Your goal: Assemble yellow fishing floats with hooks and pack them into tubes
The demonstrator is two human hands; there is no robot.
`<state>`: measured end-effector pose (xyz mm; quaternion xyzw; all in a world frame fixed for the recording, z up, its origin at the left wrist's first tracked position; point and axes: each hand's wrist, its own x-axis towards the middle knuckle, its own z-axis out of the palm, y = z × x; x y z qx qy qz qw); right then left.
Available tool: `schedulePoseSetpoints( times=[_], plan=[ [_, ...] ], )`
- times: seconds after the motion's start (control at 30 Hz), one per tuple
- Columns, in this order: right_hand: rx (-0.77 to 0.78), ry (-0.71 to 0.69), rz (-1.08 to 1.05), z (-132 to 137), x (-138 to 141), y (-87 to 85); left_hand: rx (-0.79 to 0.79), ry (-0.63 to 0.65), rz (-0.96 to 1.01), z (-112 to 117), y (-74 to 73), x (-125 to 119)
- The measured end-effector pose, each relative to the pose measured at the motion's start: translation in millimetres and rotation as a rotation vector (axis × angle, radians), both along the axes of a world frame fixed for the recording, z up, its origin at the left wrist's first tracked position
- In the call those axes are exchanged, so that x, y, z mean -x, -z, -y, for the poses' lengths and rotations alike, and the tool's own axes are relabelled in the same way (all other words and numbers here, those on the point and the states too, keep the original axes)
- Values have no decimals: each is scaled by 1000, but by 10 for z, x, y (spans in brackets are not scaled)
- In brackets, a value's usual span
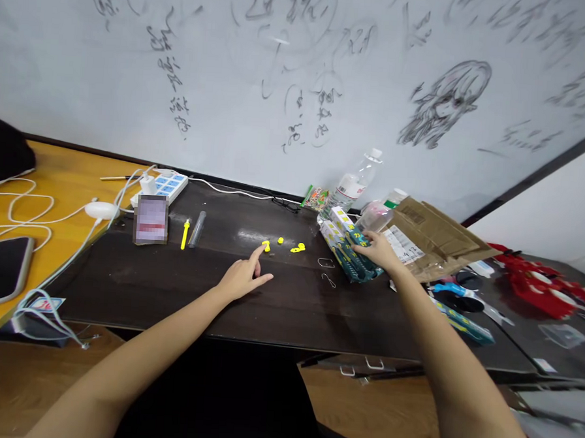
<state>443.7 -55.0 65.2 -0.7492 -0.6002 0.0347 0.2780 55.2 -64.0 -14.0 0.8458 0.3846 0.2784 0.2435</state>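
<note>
My left hand (240, 278) is over the dark tabletop with index finger and thumb stretched out. Its index fingertip touches or nearly touches a small yellow plastic piece (266, 246). Just right of that lie a tiny yellow piece (280, 240) and another yellow piece with a ring-like end (298, 247). At the right, my right hand (378, 251) has its fingers around the upper end of a dark green and white box (350, 232) in a stack of similar boxes (351, 264). Its grip is partly hidden.
A yellow stick (185, 234) and clear tube (198, 229) lie left, near a power strip (169, 188) and cables. Behind the boxes are a water bottle (350, 188) and brown parcel (433, 236). Bent wires (328, 280) lie in front. A whiteboard (206, 77) backs the table.
</note>
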Motion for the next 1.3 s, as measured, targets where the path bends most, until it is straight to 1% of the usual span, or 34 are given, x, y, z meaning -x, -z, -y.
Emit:
schedulePoseSetpoints(
  times=[0.07,0.17,0.27,0.37,0.4,0.43,0.47,0.5,0.53,0.6,0.67,0.73,0.8,0.83,0.9,1.0,1.13,1.23,1.3],
  plan=[
    [81,5,160,-76,-228,-8,-12,-10,28,-6,7,6],
    [160,53,265,-149,-409,60,-49,-30,71,-27,32,38],
    [220,70,330,-134,-478,120,-71,-52,88,-53,47,71],
    [231,81,440,-41,-391,79,-91,-45,82,-69,45,62],
    [204,96,490,-6,-301,45,-99,-41,78,-70,44,47],
    [131,126,548,26,-175,8,-109,-39,74,-67,43,26],
    [50,134,596,53,-10,-26,-122,-42,69,-64,42,5],
    [-23,102,627,72,191,-51,-140,-51,62,-62,41,-14],
    [-75,34,636,86,423,-59,-164,-68,51,-65,36,-23],
    [-140,-180,619,101,946,-9,-223,-123,6,-105,15,9],
    [-202,-368,566,100,1477,137,-281,-231,-55,-205,-29,137],
    [-263,-484,497,81,1933,352,-305,-395,-133,-361,-92,360],
    [-305,-574,411,45,2252,579,-310,-557,-217,-543,-163,631],
    [-323,-593,355,24,2353,678,-313,-650,-259,-631,-196,764],
    [-337,-620,284,-9,2447,827,-272,-783,-356,-780,-243,985],
    [-339,-636,259,-6,2417,919,-119,-835,-467,-919,-249,1148],
    [-326,-625,240,55,2347,904,3,-864,-480,-985,-182,1166],
    [-330,-613,203,70,2356,887,35,-856,-470,-987,-158,1199],
    [-328,-619,187,62,2367,890,34,-862,-437,-972,-173,1249]
  ],
)
